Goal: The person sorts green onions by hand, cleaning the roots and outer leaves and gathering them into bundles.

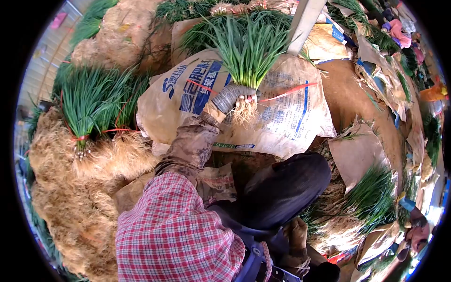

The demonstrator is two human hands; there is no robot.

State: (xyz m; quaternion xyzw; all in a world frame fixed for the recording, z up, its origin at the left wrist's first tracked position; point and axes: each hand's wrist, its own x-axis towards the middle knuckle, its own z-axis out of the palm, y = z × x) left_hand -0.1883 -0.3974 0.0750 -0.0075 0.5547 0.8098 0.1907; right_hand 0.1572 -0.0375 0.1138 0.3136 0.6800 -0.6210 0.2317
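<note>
checked sleeve nearest; left fingers closed round the onions above their roots, seemingly to keep them bunched, red tie either side, sack beneath; right fingers by the knee, cannot tell if gripping

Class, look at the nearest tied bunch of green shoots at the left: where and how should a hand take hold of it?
Probably best around the gathered stems at the red tie, coming from the near left side. The bunch narrows there, its leaves fan out away from the wearer, and neighbouring bunches crowd its right.
</note>
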